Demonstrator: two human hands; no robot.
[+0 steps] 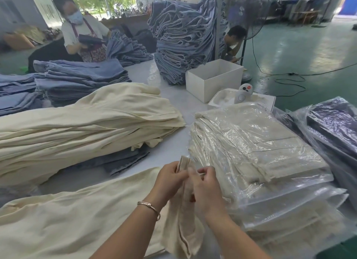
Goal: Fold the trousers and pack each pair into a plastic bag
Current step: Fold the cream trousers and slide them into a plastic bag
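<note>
A pair of cream trousers (58, 216) lies across the table in front of me, its waist end lifted at the centre. My left hand (170, 178) grips the raised waistband from the left. My right hand (204, 189) pinches the same waistband from the right, fingers curled close to the left hand. Just right of my hands stands a stack of cream trousers packed in clear plastic bags (257, 150). A tall pile of unfolded cream trousers (87, 123) lies to the left behind.
Bagged dark trousers (332, 127) sit at the far right. Blue denim stacks (81, 78) and a tall denim heap (183, 36) fill the back. A white open box (212, 78) and a white tray (228, 100) stand behind the bags. A person (83, 32) works opposite; a fan (249, 13) stands right.
</note>
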